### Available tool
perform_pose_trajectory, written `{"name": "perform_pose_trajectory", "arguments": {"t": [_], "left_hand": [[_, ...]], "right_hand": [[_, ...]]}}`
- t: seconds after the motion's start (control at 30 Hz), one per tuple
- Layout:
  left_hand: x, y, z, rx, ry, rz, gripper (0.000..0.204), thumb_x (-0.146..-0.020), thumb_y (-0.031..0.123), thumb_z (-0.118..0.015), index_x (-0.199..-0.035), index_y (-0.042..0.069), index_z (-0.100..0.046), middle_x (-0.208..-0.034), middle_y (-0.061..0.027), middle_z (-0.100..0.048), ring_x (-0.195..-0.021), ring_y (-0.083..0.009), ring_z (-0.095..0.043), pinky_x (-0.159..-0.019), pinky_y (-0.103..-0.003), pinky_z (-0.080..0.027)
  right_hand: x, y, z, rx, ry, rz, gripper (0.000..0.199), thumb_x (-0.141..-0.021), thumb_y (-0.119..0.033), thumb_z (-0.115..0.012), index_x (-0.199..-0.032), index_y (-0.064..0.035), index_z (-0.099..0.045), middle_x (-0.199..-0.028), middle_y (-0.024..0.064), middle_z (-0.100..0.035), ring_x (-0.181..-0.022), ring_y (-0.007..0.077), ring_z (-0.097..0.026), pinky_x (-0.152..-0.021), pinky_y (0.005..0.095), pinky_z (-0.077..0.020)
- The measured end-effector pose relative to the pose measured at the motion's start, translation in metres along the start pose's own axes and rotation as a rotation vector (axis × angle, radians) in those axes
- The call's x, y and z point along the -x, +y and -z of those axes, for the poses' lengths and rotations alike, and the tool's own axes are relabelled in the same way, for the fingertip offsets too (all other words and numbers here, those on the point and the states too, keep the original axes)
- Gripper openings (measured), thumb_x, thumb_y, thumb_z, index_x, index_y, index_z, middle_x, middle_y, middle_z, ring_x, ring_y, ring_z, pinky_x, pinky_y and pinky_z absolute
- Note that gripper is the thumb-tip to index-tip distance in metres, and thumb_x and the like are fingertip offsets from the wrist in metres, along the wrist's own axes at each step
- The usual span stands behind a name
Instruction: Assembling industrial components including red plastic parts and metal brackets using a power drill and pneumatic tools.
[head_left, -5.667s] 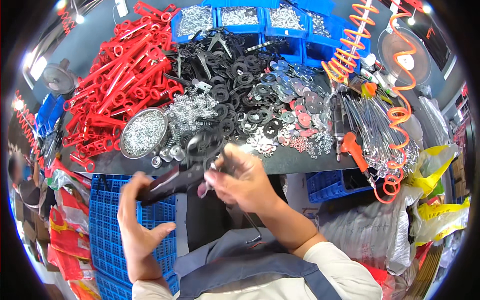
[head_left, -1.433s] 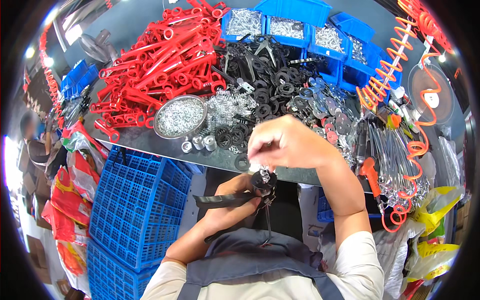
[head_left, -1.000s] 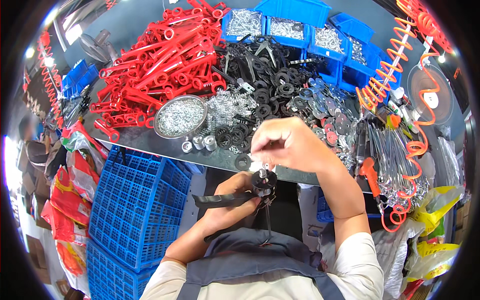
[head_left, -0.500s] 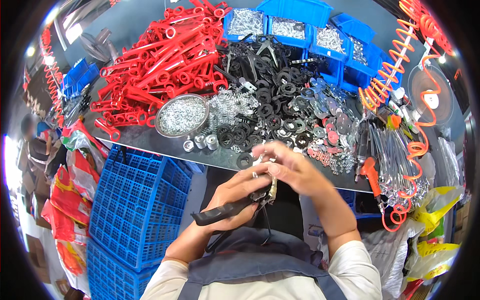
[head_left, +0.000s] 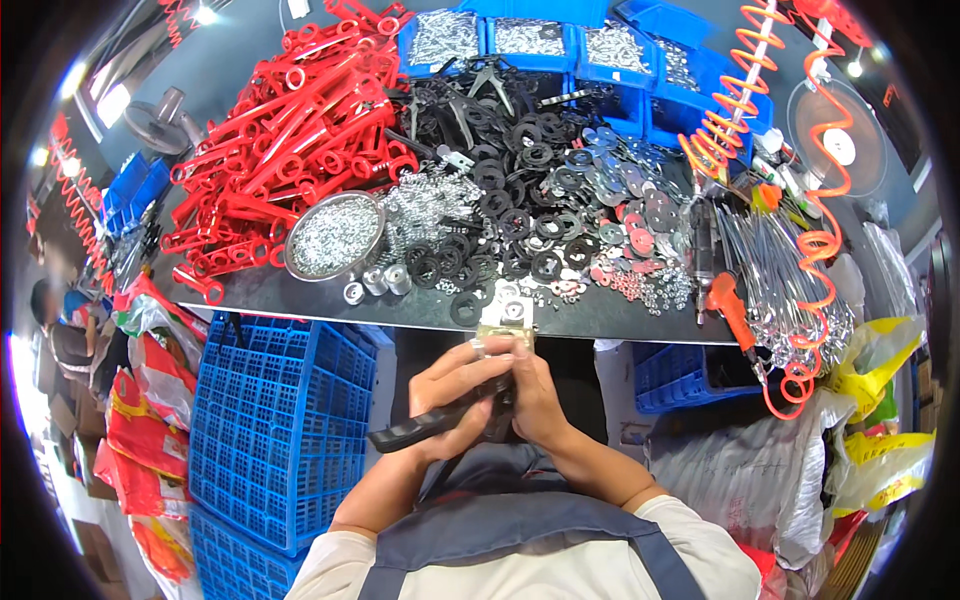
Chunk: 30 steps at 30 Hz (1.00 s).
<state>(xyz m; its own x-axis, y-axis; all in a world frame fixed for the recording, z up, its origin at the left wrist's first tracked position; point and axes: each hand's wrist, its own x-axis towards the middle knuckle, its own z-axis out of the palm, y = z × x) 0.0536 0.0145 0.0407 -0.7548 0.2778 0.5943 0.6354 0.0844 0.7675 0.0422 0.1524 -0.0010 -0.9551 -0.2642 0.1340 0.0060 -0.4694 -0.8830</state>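
Both hands grip the black tool (head_left: 425, 430) — left hand (head_left: 455, 395) beneath, right hand (head_left: 535, 395) closed over its head

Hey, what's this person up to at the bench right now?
A person has both hands together just below the bench edge. The left hand grips a long black handle, and the right hand presses on the same piece at its near end. The bench holds a heap of red handles, black rings, a bowl of small metal parts and blue bins at the back.
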Motion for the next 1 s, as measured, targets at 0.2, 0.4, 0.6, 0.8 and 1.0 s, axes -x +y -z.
{"name": "perform_pose_trajectory", "arguments": {"t": [0.2, 0.4, 0.6, 0.8, 1.0], "left_hand": [[-0.012, 0.033, 0.027, -0.191, 0.28, -0.232, 0.031, -0.089, 0.021, -0.057, -0.114, 0.003, -0.06, -0.114, -0.0299, -0.058, -0.104, -0.039, -0.061, -0.087, -0.044, -0.05], [0.006, -0.025, -0.012, -0.382, 0.055, -0.182, 0.044, -0.063, -0.008, -0.056, -0.106, -0.003, -0.065, -0.115, -0.0252, -0.06, -0.109, -0.0416, -0.059, -0.093, -0.045, -0.048], [0.021, -0.049, -0.041, -0.679, 0.156, -0.175, 0.053, -0.071, 0.026, -0.076, -0.117, 0.005, -0.061, -0.123, -0.0148, -0.058, -0.123, -0.0413, -0.048, -0.102, -0.057, -0.033], [0.026, -0.041, -0.034, -0.388, 0.115, 0.009, 0.057, -0.073, 0.015, -0.076, -0.121, -0.005, -0.054, -0.125, -0.0263, -0.053, -0.124, -0.0471, -0.045, -0.106, -0.058, -0.027], [0.027, -0.058, -0.041, -0.581, 0.083, -0.148, 0.058, -0.071, 0.021, -0.079, -0.121, 0.002, -0.057, -0.126, -0.0185, -0.055, -0.125, -0.0409, -0.047, -0.106, -0.058, -0.026]], "right_hand": [[-0.019, -0.022, 0.049, 0.763, 0.141, 0.32, 0.023, -0.084, -0.013, -0.066, -0.104, -0.0008, -0.061, -0.091, 0.0125, -0.063, -0.082, 0.0229, -0.063, -0.075, 0.0323, -0.049], [-0.041, -0.006, 0.109, 0.82, 0.354, 0.277, 0.015, -0.082, -0.01, -0.065, -0.094, -0.001, -0.064, -0.088, 0.0126, -0.063, -0.079, 0.026, -0.062, -0.072, 0.0336, -0.0488], [-0.074, 0.001, 0.13, 1.284, 0.223, 0.412, 0.019, -0.075, -0.005, -0.07, -0.093, -0.0033, -0.065, -0.086, 0.0094, -0.058, -0.073, 0.0229, -0.06, -0.066, 0.0309, -0.0481], [-0.11, 0.0, 0.124, 1.59, 0.171, 0.417, 0.021, -0.067, -0.009, -0.076, -0.084, -0.0066, -0.064, -0.094, 0.007, -0.052, -0.09, 0.027, -0.054, -0.075, 0.0375, -0.0455], [-0.102, -0.002, 0.127, 1.516, 0.26, 0.624, 0.016, -0.077, -0.012, -0.07, -0.092, -0.0056, -0.067, -0.093, 0.0073, -0.061, -0.082, 0.025, -0.06, -0.071, 0.0359, -0.0488]]}}
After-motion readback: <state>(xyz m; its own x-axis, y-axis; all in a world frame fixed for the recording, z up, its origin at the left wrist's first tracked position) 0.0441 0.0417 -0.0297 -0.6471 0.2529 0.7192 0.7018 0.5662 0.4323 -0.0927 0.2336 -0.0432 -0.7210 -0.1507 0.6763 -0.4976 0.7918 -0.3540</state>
